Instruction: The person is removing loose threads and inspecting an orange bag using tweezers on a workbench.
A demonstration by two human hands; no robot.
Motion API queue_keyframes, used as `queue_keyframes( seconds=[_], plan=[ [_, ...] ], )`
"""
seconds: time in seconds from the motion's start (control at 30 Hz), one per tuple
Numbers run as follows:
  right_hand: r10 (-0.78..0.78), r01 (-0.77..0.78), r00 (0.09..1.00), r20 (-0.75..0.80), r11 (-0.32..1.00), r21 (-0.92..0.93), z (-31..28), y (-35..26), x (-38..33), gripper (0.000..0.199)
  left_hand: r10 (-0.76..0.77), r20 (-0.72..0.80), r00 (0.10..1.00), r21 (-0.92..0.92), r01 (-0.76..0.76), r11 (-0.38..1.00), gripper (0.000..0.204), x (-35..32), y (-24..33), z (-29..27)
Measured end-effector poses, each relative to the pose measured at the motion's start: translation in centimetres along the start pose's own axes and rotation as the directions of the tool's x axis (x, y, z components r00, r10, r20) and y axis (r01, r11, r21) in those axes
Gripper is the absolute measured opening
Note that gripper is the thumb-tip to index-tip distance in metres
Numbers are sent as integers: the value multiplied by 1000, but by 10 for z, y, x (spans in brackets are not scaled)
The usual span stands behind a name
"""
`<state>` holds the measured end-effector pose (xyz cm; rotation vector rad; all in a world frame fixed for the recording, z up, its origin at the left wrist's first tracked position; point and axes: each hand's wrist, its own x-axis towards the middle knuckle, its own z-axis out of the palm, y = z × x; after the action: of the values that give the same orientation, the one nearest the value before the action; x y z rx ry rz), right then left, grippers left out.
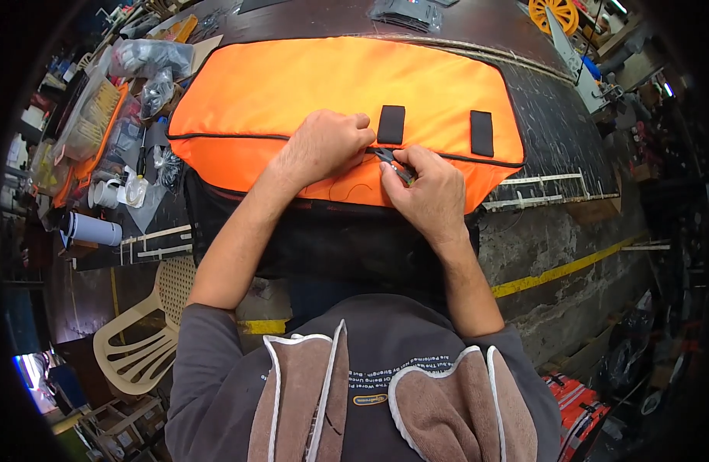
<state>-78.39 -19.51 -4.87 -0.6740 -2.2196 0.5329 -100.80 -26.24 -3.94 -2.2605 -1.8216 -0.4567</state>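
Orange fabric [281, 85] is lying across the table [564, 115], probably light, soft and easiest taken by its piped seam [231, 136], where the left hand [324, 148] is resting curled, its hold unclear, and the right hand [433, 191] is grasping cutters [384, 155].

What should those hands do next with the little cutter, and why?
Maybe a tiny, careful snip by the black piping on the orange fabric: the right hand holds the little cutter with its tip near there, and the curled left hand sits close by.
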Motion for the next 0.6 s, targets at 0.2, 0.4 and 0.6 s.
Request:
queue_keyframes(
  seconds=[0.2,0.4,0.6],
  plan=[
    [28,-27,999,26,999,-36,2,-4,1,23,58,-189,980,2,-59,998,14,-8,6,6],
    [-17,18,999,-31,1000,9,10,-2,5,21,-346,-100,933,-511,250,822,10,-7,7,4],
    [44,-43,999,28,999,-22,12,-8,13,24,-341,-83,936,-509,254,822,11,-10,6,6]
  ],
)
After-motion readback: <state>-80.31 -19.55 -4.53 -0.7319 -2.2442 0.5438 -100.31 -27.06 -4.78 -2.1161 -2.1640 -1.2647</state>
